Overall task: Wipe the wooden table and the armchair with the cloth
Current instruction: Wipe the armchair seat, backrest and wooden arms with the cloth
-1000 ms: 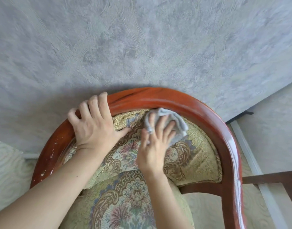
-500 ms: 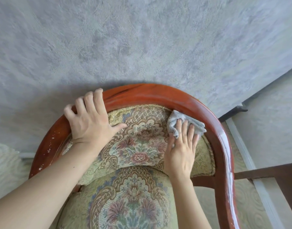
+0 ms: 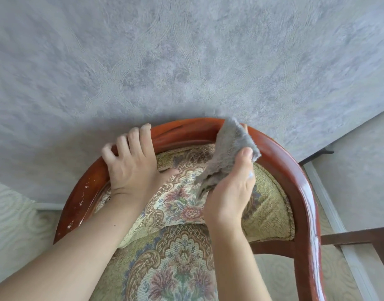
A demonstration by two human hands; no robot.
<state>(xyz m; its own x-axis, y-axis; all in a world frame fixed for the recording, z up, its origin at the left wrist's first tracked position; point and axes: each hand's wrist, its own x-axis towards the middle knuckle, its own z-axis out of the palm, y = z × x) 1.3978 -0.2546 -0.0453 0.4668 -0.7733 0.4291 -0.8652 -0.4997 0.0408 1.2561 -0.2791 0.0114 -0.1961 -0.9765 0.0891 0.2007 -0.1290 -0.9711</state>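
Nearest the camera lies the armchair's seat cushion, woven with a floral pattern, with both bare forearms reaching over it. Beyond it rises the padded backrest in the same fabric. The right hand is lifted off the padding near the backrest's right half, its grip closed on the grey cloth: the thumb presses the cloth's near side and the fingers wrap behind it. The cloth stands up from the hand and its upper end reaches the top of the armchair's curved wooden rail, right of the rail's middle; whether it presses on the wood cannot be told. The left hand lies flat and spread on the left part of the backrest, fingers over the rail's top edge, thumb on the fabric, holding nothing. The glossy red-brown rail shows pale chips along its left side. Behind the armchair stands a grey textured wall.
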